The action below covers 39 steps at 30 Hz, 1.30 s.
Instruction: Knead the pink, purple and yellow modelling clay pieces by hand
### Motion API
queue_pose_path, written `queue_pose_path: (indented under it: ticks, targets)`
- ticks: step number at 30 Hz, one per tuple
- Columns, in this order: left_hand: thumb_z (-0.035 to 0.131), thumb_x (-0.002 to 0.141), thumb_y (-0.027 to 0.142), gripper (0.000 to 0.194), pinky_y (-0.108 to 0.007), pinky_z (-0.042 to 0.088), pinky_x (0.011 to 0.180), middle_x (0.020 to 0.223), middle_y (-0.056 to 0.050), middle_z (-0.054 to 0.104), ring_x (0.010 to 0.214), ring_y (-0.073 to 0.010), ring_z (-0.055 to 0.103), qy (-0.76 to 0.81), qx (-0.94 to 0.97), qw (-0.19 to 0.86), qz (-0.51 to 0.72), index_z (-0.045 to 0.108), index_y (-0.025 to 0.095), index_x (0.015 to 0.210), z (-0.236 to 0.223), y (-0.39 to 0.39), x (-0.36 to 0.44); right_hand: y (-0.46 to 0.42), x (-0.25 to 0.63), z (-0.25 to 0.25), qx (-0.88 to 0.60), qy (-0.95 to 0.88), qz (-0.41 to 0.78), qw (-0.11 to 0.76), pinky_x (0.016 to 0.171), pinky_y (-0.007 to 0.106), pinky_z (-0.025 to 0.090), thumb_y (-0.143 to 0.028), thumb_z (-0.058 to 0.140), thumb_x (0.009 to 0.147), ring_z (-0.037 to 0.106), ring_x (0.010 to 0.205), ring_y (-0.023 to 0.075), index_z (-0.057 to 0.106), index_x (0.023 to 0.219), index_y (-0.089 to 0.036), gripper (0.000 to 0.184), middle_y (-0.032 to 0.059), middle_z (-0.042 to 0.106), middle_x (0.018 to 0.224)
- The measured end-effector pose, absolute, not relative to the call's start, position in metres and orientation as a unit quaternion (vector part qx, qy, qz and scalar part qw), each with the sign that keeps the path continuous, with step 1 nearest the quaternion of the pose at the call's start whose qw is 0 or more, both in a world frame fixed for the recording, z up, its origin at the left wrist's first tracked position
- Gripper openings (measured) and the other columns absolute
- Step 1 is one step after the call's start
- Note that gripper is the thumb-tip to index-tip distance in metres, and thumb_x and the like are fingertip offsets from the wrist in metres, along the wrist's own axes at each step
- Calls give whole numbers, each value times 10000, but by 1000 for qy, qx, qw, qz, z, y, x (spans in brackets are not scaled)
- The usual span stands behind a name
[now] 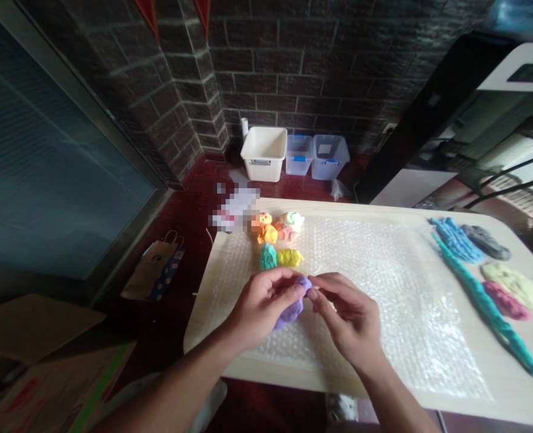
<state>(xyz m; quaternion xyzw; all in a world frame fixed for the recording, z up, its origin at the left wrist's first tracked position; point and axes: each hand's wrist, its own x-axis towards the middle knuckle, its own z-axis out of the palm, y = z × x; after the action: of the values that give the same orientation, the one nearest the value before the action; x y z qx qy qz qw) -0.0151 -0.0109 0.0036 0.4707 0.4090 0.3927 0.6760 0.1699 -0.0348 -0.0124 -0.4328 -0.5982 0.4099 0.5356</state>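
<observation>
Just below the centre of the frame, working a purple lump of soft, clay-like material (289, 314)

To handle it well, judging by its soft look, begin from the left: support the thicker lower part lightly, so as not to flatten it or leave dents. Then, at its upper right end, use short, gentle pinches, turning a little between them for an even thickness. Best done low over the clear plastic bubble wrap (410, 325), and clear of the teal crumpled lump (268, 257) and yellow crumpled lump (289, 258) just above, to avoid mixing colours. Towards the right edge of the frame, leave the long teal clay-like strip (487, 304) out of reach of the elbow.

Left of centre, holds the purple lump in the left hand (258, 300), closed on it, with thumb across the front and fingers curled behind. Right of centre, brings thumb and forefinger of the right hand (357, 319) close together at the lump's right edge, other fingers loosely bent; impossible to tell whether pinched on it or merely touching. Near each other at the fingertips, well apart at the wrists.
</observation>
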Motion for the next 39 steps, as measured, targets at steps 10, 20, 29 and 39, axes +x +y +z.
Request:
queue_pose_path:
  ticks: [10, 20, 29, 39]
  targets:
    - [767, 911, 401, 288, -298, 557, 831, 1045, -110, 789, 946, -199, 723, 418, 487, 658, 394, 777, 159, 1067, 2, -10, -17, -35, 170, -7, -441, -662, 327, 510, 711, 339, 589, -117, 713, 958, 715, 880, 211, 802, 1235, -326, 359, 66, 748, 1007]
    - [797, 897, 317, 255, -318, 578, 923, 1102, -116, 790, 1019, -207, 737, 398, 478, 664, 414, 767, 162, 1097, -4, -11, -17, -36, 170, -7, -425, -668, 330, 514, 763, 370, 610, -128, 699, 970, 725, 952, 238, 820, 1195, -318, 319, 89, 752, 1043]
    - [835, 877, 341, 282, -354, 589, 957, 1105, -103, 805, 1032, -234, 758, 431, 538, 599, 408, 785, 181, 1103, -1, -13, -16, -34, 169, -11, -449, -562, 440, 538, 595, 276, 537, -265, 735, 980, 655, 706, 149, 823, 1137, -278, 180, 58, 737, 934]
    - [834, 878, 354, 276, -299, 589, 883, 1061, -98, 807, 978, -211, 760, 415, 531, 605, 424, 790, 173, 1082, 4, -15, -14, -32, 169, -13, -406, -502, 530, 550, 587, 269, 502, -273, 786, 946, 617, 686, 138, 836, 1085, -283, 148, 31, 696, 854]
